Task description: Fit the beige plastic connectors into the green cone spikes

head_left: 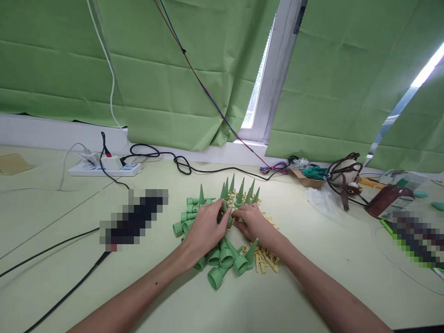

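My left hand (pixel 207 223) is closed around a green plastic spike (pixel 225 206), whose pointed tip rises above the fingers. My right hand (pixel 255 224) meets it from the right with thumb and fingers pinched together. What those right fingertips hold is too small and hidden to make out. Green spikes with wide hollow caps lie beside my left hand and in front of both hands, such as one spike (pixel 215 277) nearest me. Behind the hands several spikes stand point up, among them one spike (pixel 240 193). Small yellow plastic pieces (pixel 265 260) lie scattered under and around my right hand.
A white power strip (pixel 106 167) with plugs sits at the back left. Black cable (pixel 215 170) runs along the wall. A blurred dark object (pixel 135 222) lies left of the spikes. At right are a clear plastic bag (pixel 322 201), a cardboard box (pixel 305 178) and a brown case (pixel 388 202).
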### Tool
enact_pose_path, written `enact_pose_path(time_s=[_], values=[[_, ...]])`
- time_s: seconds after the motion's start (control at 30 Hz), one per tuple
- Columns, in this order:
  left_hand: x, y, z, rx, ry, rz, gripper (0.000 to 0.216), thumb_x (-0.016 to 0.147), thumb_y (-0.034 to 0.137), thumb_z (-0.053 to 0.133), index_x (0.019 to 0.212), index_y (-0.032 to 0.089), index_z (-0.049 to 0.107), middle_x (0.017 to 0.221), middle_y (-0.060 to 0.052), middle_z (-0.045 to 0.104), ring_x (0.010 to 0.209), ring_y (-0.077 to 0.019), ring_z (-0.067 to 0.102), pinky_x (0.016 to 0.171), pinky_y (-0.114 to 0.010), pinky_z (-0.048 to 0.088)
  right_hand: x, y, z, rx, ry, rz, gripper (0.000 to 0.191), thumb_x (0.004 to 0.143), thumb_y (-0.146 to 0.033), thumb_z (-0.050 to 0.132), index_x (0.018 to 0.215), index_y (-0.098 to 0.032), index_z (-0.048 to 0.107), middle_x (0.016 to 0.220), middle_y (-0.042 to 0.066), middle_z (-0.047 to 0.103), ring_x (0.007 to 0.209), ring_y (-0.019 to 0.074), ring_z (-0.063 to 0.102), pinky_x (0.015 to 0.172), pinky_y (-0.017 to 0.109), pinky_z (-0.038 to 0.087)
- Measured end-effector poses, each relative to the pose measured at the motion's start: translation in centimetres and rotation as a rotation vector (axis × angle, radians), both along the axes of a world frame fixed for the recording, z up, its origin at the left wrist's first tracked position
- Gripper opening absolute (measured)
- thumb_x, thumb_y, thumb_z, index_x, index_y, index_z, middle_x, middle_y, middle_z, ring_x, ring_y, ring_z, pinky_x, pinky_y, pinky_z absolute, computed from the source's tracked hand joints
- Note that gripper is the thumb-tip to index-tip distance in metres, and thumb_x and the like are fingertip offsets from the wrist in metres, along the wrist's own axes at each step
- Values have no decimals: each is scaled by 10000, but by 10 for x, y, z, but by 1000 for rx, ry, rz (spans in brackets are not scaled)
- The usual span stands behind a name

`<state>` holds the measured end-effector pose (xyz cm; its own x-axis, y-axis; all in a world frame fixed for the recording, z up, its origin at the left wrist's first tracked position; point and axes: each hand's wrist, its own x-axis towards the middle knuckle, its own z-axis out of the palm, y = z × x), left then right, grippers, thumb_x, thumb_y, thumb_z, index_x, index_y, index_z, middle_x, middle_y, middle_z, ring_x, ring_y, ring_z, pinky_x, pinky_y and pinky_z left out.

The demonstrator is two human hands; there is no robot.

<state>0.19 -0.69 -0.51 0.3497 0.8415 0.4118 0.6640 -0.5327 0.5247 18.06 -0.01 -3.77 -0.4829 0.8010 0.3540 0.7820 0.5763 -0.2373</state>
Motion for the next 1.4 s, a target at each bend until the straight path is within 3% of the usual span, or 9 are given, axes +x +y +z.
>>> enact_pose_path(time_s=[0.2, 0.43, 0.73, 0.93, 1.1, 1.4], values=[[1, -1, 0, 3, -12, -33, 240, 970, 355, 420, 832, 196, 535, 734, -16, 638, 673, -198, 588, 655, -313, 418, 2, 2, -2, 0, -27, -29, 167, 865, -33, 533, 853, -160, 641, 750, 33, 615, 781, 194, 530, 716, 309, 290], [-1, 1, -3, 29, -23, -74, 261, 979, 359, 425, 811, 187, 527, 741, -16, 628, 669, -187, 579, 643, -305, 408, 7, 0, 2, 5, 15, -86, 224, 891, -39, 505, 1011, -158, 652, 888, 71, 661, 876, 223, 563, 772, 336, 334], [0, 2, -5, 16, -30, -147, 171, 968, 291, 465, 931, 182, 592, 810, -17, 658, 732, -187, 603, 670, -303, 438, 7, -10, 13, 63, 202, -163, 278, 900, -59, 476, 1136, -132, 604, 975, 115, 656, 924, 242, 579, 824, 359, 449], [-1, 3, -6, -8, 10, -166, 134, 961, 215, 464, 992, 189, 592, 814, -9, 657, 728, -184, 593, 663, -305, 439, 7, -9, 9, 87, 307, -120, 335, 929, -101, 436, 1240, -167, 542, 1015, 105, 634, 928, 234, 587, 817, 361, 484], [-2, 5, -10, 27, 5, -198, 173, 980, 202, 416, 1055, 196, 572, 917, -33, 658, 850, -197, 600, 751, -327, 462, 6, -10, 8, 63, 298, -93, 389, 946, -105, 387, 1301, -202, 513, 1000, 103, 589, 903, 236, 570, 794, 378, 497], [-4, 9, -18, 78, 9, -158, 277, 999, 265, 382, 1240, 229, 515, 1043, -71, 641, 977, -240, 587, 844, -381, 474, 6, -11, 8, 48, 325, -82, 326, 939, -102, 395, 1222, -184, 535, 1053, 107, 595, 946, 228, 577, 841, 379, 487]])
